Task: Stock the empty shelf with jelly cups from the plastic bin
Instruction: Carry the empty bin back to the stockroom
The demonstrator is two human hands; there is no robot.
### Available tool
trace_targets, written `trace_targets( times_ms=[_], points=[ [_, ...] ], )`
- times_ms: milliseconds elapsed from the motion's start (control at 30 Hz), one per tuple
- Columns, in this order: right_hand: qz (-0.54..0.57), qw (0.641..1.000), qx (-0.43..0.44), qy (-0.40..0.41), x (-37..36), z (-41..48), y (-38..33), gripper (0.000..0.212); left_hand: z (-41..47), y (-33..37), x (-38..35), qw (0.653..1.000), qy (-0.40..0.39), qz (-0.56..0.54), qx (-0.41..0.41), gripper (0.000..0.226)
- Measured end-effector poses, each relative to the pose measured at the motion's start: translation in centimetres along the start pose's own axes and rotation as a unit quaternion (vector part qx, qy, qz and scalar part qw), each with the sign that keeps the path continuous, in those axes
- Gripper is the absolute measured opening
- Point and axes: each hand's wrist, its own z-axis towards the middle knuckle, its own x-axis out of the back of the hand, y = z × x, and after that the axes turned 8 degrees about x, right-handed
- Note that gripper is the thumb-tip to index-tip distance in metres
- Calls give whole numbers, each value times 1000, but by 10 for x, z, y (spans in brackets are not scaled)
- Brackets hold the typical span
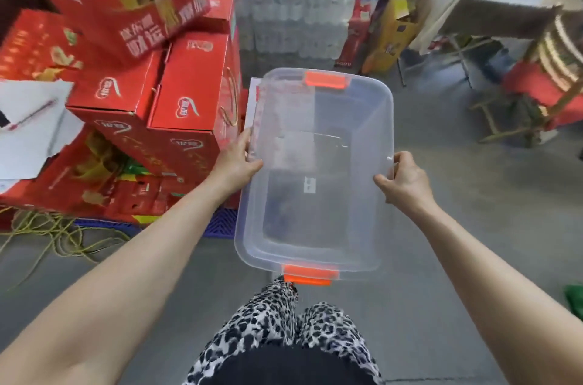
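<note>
Here, left hand (238,160) and right hand (407,181) grip the bin (366,119) beside red cartons (186,91).

Item 1, our left hand (238,160): grips left long rim of clear plastic bin (389,119), thumb laid over edge, fingers along outer wall. Item 2, our right hand (407,180): grips right rim, thumb over edge, fingers curled. Both our forearms bare, stretched forward, converging on bin; wrists near straight.
</note>
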Motion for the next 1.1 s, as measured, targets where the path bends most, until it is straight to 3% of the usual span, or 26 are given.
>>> trace_targets(
  times_ms=[167, 300, 567, 967, 1100],
  points=[
    [-25, 998, 9, -65, -2, 108, -20, 29, 92, 19, 0, 996, 33, 49, 63, 58],
    [-31, 994, 15, -108, -16, 186, -27, 25, 160, 25, -6, 988, 35, 80, 125, 70],
    [-31, 976, 33, -214, -62, 318, -26, 30, 265, 20, -25, 965, 56, 136, 217, 70],
    [13, 957, 26, -290, -109, 387, -33, 33, 332, 3, -38, 915, 88, 252, 304, 75],
    [1, 954, 37, -299, -110, 388, -37, 33, 331, -1, -41, 919, 90, 242, 298, 76]
  ],
)
